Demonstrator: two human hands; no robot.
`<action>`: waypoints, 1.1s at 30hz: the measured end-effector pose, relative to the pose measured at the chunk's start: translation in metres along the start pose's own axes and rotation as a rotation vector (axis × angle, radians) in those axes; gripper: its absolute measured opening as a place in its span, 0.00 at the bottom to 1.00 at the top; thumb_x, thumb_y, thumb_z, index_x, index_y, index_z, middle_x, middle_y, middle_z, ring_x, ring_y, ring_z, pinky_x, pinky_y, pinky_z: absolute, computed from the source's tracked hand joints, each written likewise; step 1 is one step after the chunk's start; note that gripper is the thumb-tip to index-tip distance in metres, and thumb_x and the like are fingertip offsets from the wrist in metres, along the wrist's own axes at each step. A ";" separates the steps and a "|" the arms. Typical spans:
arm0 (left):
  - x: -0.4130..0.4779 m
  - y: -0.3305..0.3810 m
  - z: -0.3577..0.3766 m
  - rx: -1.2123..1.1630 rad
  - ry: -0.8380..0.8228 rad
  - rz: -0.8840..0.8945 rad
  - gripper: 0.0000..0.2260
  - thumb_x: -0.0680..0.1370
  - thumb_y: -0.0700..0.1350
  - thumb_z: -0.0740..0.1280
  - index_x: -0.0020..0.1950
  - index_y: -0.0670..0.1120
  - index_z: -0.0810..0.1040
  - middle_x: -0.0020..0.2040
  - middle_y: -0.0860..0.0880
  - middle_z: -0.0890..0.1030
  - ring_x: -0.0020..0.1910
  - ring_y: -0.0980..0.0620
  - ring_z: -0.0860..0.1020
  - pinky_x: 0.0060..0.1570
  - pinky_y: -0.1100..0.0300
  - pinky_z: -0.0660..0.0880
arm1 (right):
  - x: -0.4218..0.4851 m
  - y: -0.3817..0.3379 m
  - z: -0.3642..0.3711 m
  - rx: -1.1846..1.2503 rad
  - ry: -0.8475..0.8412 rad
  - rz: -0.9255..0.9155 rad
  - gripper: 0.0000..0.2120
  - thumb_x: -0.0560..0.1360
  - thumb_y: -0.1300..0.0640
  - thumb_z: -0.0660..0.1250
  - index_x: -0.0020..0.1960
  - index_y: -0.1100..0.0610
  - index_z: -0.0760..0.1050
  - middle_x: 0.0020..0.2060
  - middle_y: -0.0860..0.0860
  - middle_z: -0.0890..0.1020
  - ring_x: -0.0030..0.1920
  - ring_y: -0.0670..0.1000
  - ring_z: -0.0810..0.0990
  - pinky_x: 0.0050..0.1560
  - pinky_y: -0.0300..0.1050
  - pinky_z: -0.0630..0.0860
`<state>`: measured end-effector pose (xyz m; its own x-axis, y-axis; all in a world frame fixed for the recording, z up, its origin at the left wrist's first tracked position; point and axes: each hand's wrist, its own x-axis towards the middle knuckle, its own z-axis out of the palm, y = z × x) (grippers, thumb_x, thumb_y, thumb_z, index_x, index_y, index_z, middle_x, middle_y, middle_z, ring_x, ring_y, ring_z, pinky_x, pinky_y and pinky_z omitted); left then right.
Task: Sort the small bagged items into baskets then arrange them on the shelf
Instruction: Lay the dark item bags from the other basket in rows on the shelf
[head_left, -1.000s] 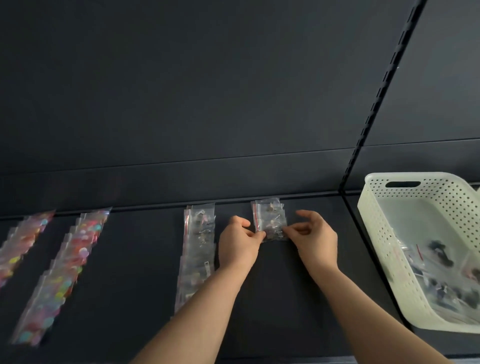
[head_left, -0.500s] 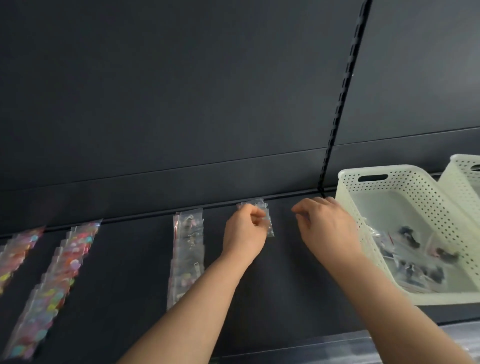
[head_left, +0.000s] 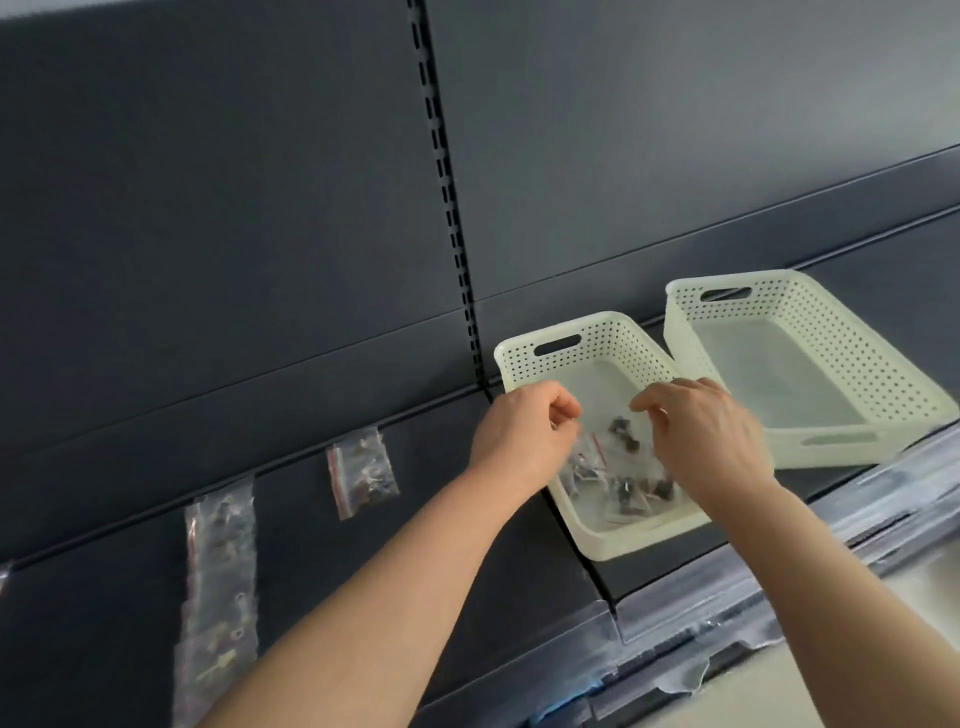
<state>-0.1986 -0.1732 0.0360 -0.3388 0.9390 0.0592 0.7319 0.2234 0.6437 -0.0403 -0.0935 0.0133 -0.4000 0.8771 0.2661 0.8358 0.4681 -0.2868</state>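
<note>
Bag (head_left: 363, 473) flat on shelf (head_left: 311, 561), long axis front-back.

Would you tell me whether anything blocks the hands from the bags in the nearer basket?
Nothing visible does: the left hand and right hand are above the open basket, the bags lying uncovered inside.

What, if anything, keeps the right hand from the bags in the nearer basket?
Likely nothing, so yes. The right hand hovers over the open-topped nearer basket, just above the bags; the left hand is off to its side.
</note>
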 end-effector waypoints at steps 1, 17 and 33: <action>0.003 0.008 0.003 0.064 -0.029 0.048 0.05 0.77 0.45 0.67 0.51 0.53 0.81 0.47 0.57 0.82 0.47 0.56 0.79 0.50 0.57 0.78 | -0.001 0.007 0.000 -0.001 0.008 0.013 0.15 0.78 0.62 0.59 0.55 0.47 0.80 0.52 0.46 0.82 0.54 0.51 0.76 0.39 0.43 0.70; 0.024 0.027 0.040 0.464 -0.379 0.091 0.05 0.79 0.43 0.66 0.55 0.48 0.78 0.53 0.47 0.80 0.52 0.46 0.78 0.51 0.52 0.76 | -0.004 0.023 0.016 0.026 0.083 -0.015 0.17 0.76 0.63 0.59 0.55 0.47 0.79 0.49 0.44 0.83 0.49 0.49 0.78 0.48 0.45 0.75; -0.035 -0.060 -0.067 -0.521 0.206 -0.247 0.23 0.75 0.37 0.71 0.67 0.49 0.69 0.44 0.56 0.84 0.44 0.61 0.80 0.45 0.66 0.77 | -0.001 -0.112 0.013 0.630 -0.071 -0.287 0.15 0.78 0.52 0.63 0.64 0.53 0.73 0.52 0.46 0.81 0.52 0.47 0.79 0.53 0.45 0.76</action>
<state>-0.2701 -0.2372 0.0462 -0.6067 0.7944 -0.0268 0.2490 0.2220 0.9427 -0.1386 -0.1455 0.0336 -0.6140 0.7042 0.3565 0.3244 0.6368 -0.6994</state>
